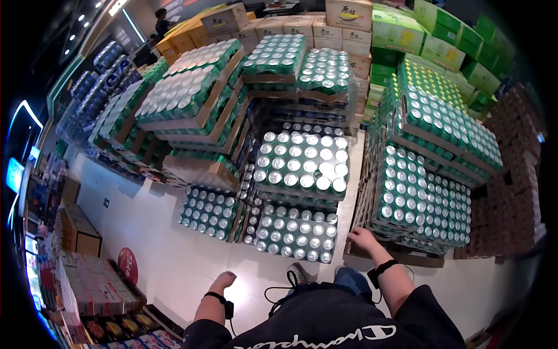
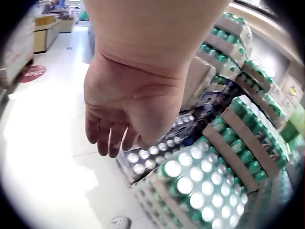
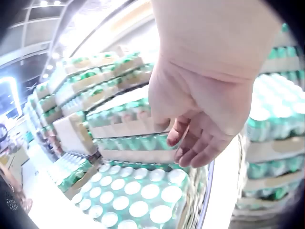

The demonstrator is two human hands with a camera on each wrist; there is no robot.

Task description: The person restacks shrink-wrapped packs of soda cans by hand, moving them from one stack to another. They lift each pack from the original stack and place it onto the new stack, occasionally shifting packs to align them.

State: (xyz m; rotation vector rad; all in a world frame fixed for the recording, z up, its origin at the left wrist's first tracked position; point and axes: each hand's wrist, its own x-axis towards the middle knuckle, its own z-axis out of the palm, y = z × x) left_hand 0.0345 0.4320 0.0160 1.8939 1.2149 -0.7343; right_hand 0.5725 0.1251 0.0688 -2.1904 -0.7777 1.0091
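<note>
My left hand (image 1: 224, 280) hangs low over the pale floor at the left of my body. In the left wrist view its fingers (image 2: 105, 136) are relaxed and hold nothing. The right hand (image 1: 361, 238) is held out near the left edge of a stack of green can packs (image 1: 401, 192). Its fingers (image 3: 202, 152) droop in a loose bend with nothing between them in the right wrist view. Ahead of me, a tray of green cans with silver lids (image 1: 301, 160) tops a stack. A lower can pack (image 1: 296, 235) lies in front of it, close to my feet.
Taller stacks of can trays (image 1: 186, 99) rise at the left, and green cartons (image 1: 401, 32) stand behind at the right. Brown cartons (image 1: 279, 26) line the back. Boxed goods (image 1: 96, 285) sit at the lower left beside the floor (image 1: 165, 232).
</note>
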